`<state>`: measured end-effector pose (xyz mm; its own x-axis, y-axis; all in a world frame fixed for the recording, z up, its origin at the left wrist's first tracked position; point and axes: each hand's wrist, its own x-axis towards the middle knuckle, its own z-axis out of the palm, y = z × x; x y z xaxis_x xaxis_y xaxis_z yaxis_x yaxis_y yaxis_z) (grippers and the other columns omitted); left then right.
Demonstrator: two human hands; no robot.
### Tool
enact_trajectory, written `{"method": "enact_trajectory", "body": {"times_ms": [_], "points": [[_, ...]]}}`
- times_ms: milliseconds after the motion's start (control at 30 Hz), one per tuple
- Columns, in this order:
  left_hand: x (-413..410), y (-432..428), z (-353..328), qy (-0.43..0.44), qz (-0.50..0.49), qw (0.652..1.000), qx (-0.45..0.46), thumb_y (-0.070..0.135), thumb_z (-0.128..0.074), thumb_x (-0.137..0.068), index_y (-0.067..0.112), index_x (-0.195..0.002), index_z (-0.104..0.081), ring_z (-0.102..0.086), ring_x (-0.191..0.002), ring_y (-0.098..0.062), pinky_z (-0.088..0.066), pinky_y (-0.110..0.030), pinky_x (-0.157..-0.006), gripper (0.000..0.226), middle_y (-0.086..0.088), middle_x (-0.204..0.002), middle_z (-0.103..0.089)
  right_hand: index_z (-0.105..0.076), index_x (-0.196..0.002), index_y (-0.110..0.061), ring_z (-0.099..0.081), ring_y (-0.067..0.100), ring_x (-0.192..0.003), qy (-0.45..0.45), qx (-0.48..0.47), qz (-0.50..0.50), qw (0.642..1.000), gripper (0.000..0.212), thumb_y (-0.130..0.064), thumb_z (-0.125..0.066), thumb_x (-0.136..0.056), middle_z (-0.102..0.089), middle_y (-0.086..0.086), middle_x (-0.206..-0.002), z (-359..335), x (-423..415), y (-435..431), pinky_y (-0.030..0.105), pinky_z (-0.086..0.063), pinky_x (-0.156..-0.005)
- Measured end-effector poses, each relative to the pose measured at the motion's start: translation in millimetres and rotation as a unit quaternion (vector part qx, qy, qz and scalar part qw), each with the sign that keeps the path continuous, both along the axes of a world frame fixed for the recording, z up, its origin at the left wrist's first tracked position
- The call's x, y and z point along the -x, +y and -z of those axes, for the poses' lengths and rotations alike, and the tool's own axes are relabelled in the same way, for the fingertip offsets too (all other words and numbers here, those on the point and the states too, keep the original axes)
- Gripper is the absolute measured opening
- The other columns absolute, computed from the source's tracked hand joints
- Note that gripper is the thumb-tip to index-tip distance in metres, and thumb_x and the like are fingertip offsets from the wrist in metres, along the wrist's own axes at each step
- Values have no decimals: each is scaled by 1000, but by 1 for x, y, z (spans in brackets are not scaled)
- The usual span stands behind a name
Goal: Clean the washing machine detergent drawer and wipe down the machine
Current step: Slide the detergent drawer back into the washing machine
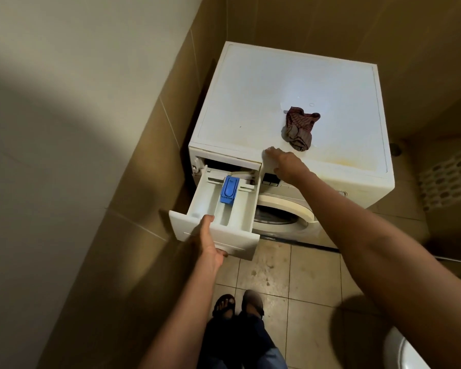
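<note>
Left hand [209, 241] grips the front panel of the detergent drawer [205, 201], thumb on top, fingers curled under. The drawer is pulled well out, centre-left of frame, with a blue insert [229, 189] in its middle compartment. Right hand [285, 163] lies flat on the front edge of the washing machine [290, 83] top, fingers extended. A crumpled striped cloth [300, 127] sits on the top just beyond that hand. Yellowish staining along the top's front edge. Beige wall tiles [157, 145] at left, grubby floor tiles [304, 275] at bottom, toilet [405, 350] lower right.
</note>
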<state>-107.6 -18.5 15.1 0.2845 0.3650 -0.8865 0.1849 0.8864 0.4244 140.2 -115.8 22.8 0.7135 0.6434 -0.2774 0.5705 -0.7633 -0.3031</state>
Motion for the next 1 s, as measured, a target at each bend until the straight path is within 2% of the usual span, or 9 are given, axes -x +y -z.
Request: {"method": "enact_trajectory", "body": {"times_ms": [100, 267, 467, 667, 767, 867, 1000], "points": [[0, 3, 7, -9, 10, 1000, -3, 30, -65, -83, 22, -93, -51, -56, -87, -27, -45, -60, -98, 20, -9, -92, -57, -38, -140, -16, -50, 35, -110, 13, -5, 3, 1000, 62, 8, -48, -83, -49, 12, -133, 7, -5, -6, 38, -45, -84], [-4, 11, 11, -35, 21, 999, -3, 32, -63, -84, 24, -95, -51, -56, -95, -30, -44, -63, -98, 18, -11, -99, -58, -43, -141, -28, -55, 33, -111, 2, -9, 45, 999, 67, 0, -53, -81, -56, 12, -131, 13, -11, -8, 35, -47, -85], [-7, 20, 21, -27, 12, 999, -12, 33, -62, -85, 23, -93, -50, -56, -90, -27, -42, -62, -101, 18, -10, -97, -57, -50, -137, -26, -48, 26, -126, 24, -31, 49, 998, 66, 5, -55, -79, -50, 0, -142, 11, -18, -8, 31, -41, -99], [-3, 28, 32, -25, 4, 999, -21, 33, -65, -82, 21, -109, -50, -56, -102, -30, -45, -62, -98, 33, -11, -103, -58, -53, -134, -26, -49, 22, -126, 30, -41, 50, 997, 66, 6, -58, -76, -52, -4, -141, 11, -21, -7, 30, -41, -100], [-2, 29, 34, -21, -4, 999, -24, 31, -64, -83, 21, -110, -50, -56, -98, -28, -45, -61, -98, 32, -10, -101, -57, -53, -135, -25, -48, 22, -128, 25, -40, 53, 997, 66, 6, -58, -77, -50, -3, -142, 11, -20, -6, 30, -40, -102], [-2, 30, 37, -22, -4, 999, -31, 31, -63, -84, 20, -116, -49, -56, -95, -26, -45, -60, -99, 36, -9, -101, -57, -56, -132, -26, -52, 22, -122, 19, -36, 62, 997, 65, 6, -60, -75, -55, -3, -137, 9, -21, -3, 29, -43, -99], [-2, 34, 42, -25, -7, 999, -43, 32, -62, -85, 20, -124, -48, -55, -102, -29, -47, -59, -97, 43, -10, -105, -56, -59, -129, -26, -55, 25, -116, 8, -18, 65, 998, 64, 6, -64, -74, -59, 1, -131, 3, -22, 2, 29, -45, -91]]}}
